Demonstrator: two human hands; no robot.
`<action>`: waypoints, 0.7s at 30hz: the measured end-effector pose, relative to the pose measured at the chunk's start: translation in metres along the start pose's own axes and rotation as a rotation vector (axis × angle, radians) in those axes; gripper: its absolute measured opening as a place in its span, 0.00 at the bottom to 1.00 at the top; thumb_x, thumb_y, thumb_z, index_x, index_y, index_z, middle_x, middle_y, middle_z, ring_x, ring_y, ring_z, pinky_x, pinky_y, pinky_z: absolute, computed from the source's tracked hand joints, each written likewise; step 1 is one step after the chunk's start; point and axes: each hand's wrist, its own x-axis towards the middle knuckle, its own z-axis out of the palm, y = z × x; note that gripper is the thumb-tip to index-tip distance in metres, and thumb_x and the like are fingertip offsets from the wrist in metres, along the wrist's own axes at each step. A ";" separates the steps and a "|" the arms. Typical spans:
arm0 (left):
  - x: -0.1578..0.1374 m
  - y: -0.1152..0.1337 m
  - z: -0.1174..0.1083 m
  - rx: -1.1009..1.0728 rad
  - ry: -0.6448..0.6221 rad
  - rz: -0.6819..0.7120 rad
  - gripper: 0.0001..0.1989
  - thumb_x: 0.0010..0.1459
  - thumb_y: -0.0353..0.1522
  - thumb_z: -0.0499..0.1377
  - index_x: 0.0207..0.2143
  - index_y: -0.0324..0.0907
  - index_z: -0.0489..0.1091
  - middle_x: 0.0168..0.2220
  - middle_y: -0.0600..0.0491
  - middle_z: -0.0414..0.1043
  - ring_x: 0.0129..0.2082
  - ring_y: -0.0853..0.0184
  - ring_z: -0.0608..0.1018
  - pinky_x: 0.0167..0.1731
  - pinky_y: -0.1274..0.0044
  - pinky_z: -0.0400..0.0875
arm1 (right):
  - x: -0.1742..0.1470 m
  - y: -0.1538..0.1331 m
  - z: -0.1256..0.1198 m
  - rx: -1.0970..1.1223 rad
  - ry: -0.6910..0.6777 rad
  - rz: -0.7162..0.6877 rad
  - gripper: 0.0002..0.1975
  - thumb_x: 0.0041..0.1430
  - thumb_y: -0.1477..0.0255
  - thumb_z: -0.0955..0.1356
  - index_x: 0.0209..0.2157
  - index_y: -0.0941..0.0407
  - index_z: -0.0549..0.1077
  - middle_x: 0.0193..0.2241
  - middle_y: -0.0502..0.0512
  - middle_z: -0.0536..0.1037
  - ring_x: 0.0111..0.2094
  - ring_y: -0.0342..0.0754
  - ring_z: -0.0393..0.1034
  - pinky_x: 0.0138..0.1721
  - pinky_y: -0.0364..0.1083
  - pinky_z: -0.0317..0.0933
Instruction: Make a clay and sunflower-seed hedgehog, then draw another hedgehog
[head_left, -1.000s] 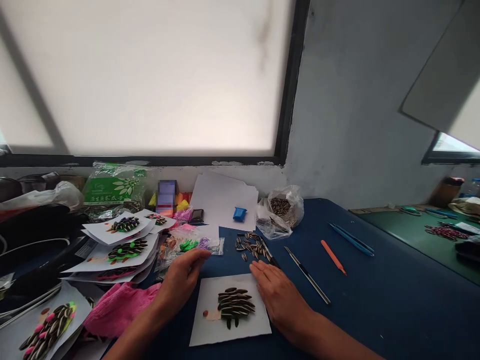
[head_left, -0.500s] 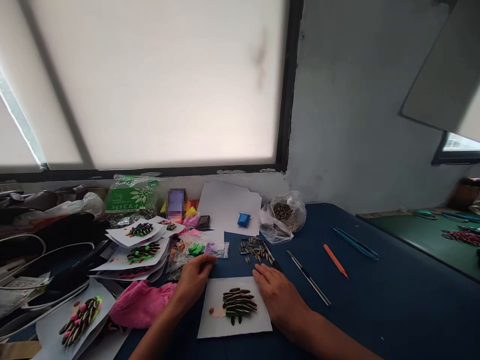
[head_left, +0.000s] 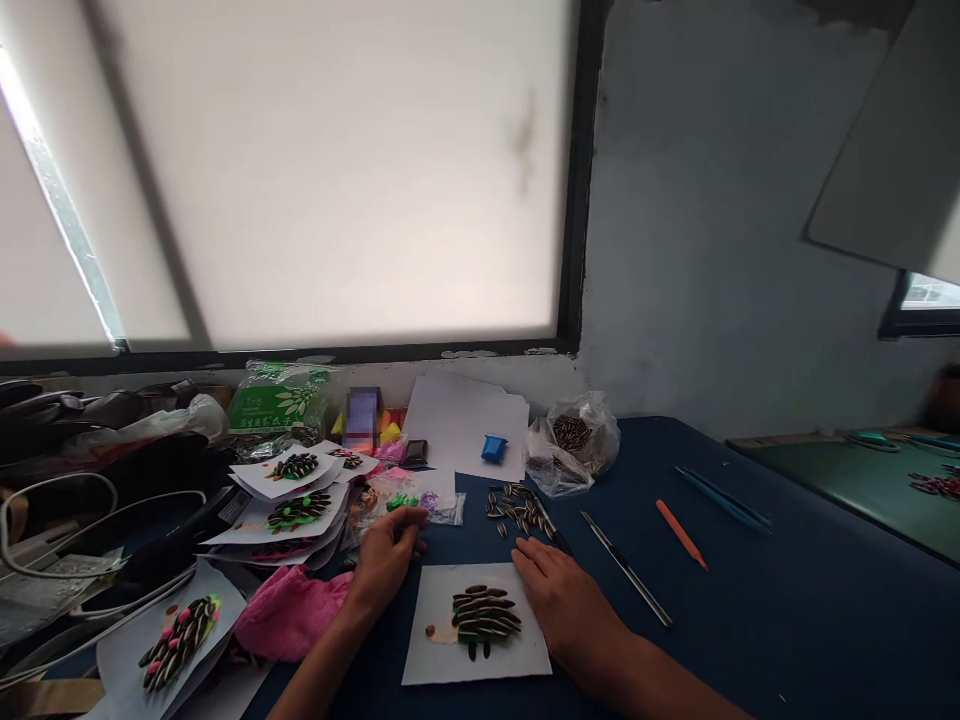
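Left hand (head_left: 386, 560) shifted nearer crinkly clay packets (head_left: 409, 497), seed-ridged card (head_left: 478, 624)

both hands are bare, with no gloves, rings or watch showing. the left hand (head_left: 386, 560) and right hand (head_left: 559, 600) lead into bare forearms; no sleeve reaches into view on either arm.

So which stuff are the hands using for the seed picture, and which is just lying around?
In use:
- left hand, by the clear packets
- right hand, on the paper's edge
- paper with seed animal
- loose seeds

Lying about:
- orange stick
- blue tools
- pink cloth
- finished pictures
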 end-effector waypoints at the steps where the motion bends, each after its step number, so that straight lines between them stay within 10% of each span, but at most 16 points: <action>1: -0.001 0.001 -0.002 0.009 0.002 0.025 0.15 0.51 0.36 0.53 0.35 0.39 0.75 0.31 0.49 0.77 0.25 0.63 0.78 0.26 0.72 0.74 | 0.001 0.001 0.001 -0.003 -0.002 0.003 0.29 0.60 0.80 0.57 0.63 0.67 0.57 0.64 0.69 0.56 0.64 0.60 0.50 0.63 0.56 0.48; 6: 0.001 0.004 -0.011 0.374 0.056 0.280 0.17 0.55 0.30 0.49 0.41 0.40 0.76 0.49 0.44 0.74 0.53 0.55 0.73 0.53 0.64 0.66 | 0.002 0.002 0.000 -0.015 -0.038 0.002 0.29 0.61 0.79 0.58 0.64 0.65 0.55 0.64 0.68 0.54 0.64 0.62 0.49 0.63 0.58 0.50; 12: -0.001 0.000 -0.011 0.969 -0.195 0.247 0.23 0.61 0.29 0.47 0.58 0.40 0.66 0.62 0.46 0.61 0.64 0.52 0.58 0.60 0.58 0.54 | 0.001 0.000 -0.005 -0.049 -0.074 0.009 0.29 0.61 0.79 0.57 0.64 0.65 0.55 0.64 0.69 0.54 0.65 0.61 0.48 0.63 0.57 0.49; 21: 0.000 -0.002 -0.012 0.886 -0.243 0.299 0.25 0.61 0.26 0.45 0.59 0.40 0.64 0.62 0.45 0.60 0.62 0.56 0.62 0.60 0.63 0.56 | 0.003 0.004 0.002 -0.026 0.000 -0.032 0.29 0.59 0.81 0.58 0.63 0.66 0.58 0.63 0.71 0.56 0.63 0.64 0.52 0.61 0.60 0.53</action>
